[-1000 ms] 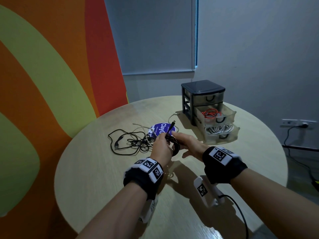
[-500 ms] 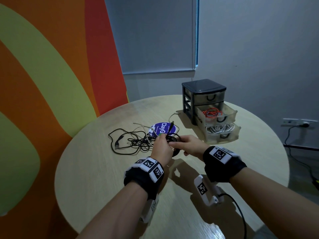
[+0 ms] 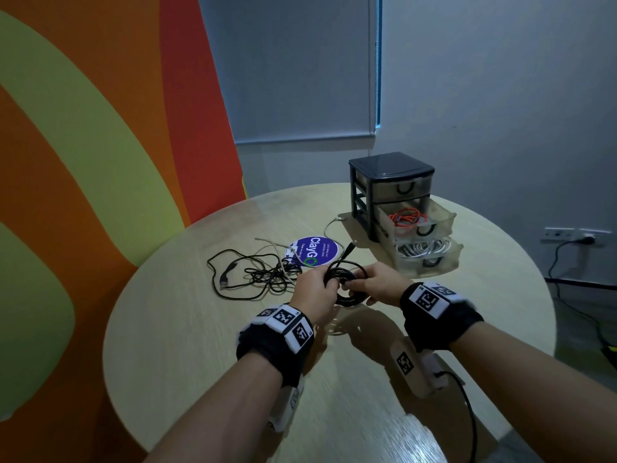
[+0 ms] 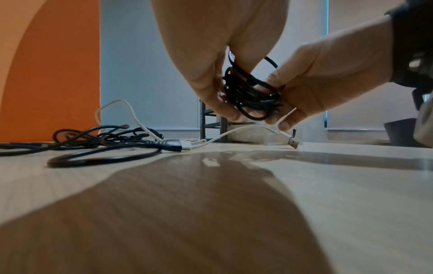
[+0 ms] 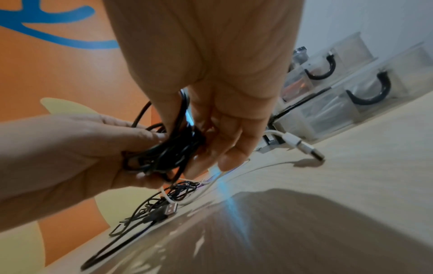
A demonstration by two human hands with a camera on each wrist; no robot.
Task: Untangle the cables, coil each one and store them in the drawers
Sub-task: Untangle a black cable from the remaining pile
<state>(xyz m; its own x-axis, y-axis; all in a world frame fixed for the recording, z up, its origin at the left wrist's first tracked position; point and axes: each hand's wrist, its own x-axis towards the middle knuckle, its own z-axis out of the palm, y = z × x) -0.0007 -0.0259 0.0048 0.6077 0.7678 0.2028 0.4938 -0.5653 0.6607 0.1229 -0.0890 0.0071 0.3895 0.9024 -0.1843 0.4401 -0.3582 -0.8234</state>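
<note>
Round and pale, the wooden table (image 3: 187, 345) stands before an orange-and-green wall. A loose tangle of black and white cables (image 3: 257, 272) lies left of the hands, beside a blue ClayGo sticker (image 3: 314, 251). At the far right a black drawer unit (image 3: 390, 175) has two drawers pulled out, holding an orange cable (image 3: 405, 218) and a white cable (image 3: 422, 248). Only the wrist views show a white USB plug (image 4: 291, 141) lying under the hands. Above the table, the left hand (image 3: 314, 290) and right hand (image 3: 380, 284) both pinch a coiled black cable (image 3: 347, 285), its plug end sticking up.
</note>
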